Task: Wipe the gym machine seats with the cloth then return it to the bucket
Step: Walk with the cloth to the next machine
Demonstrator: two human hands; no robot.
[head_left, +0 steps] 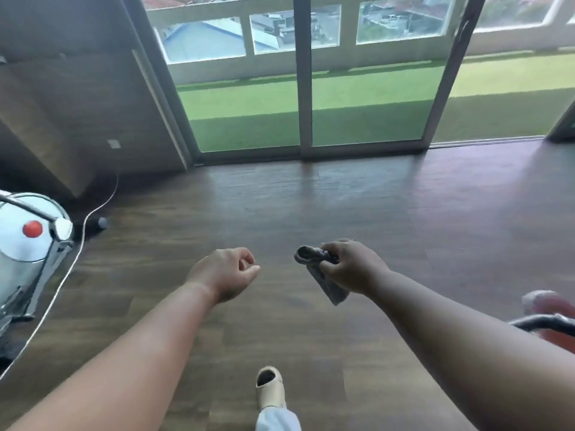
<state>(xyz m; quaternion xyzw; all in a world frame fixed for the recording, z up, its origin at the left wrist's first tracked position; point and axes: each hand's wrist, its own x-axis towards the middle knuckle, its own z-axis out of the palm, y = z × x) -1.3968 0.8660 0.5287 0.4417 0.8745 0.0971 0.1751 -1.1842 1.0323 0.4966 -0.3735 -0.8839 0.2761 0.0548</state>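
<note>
Our right hand point(348, 267) grips the cloth point(323, 275); our left hand point(225, 270) is loosely curled, empty. No seat or bucket clearly shows, so we cannot judge progress.

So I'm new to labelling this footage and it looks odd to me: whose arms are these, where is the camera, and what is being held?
The camera sits on a person's head, looking forward and down, so the two bare arms are their own. The right hand grips a crumpled grey cloth. The left hand holds nothing, its fingers loosely curled. Below is a dark wooden floor, with the person's foot in a pale shoe. At the far left stands a white exercise machine with a red knob and a white cable trailing past it. Ahead are glass sliding doors onto green turf. A red object at the right edge is too cut off to identify.
</note>
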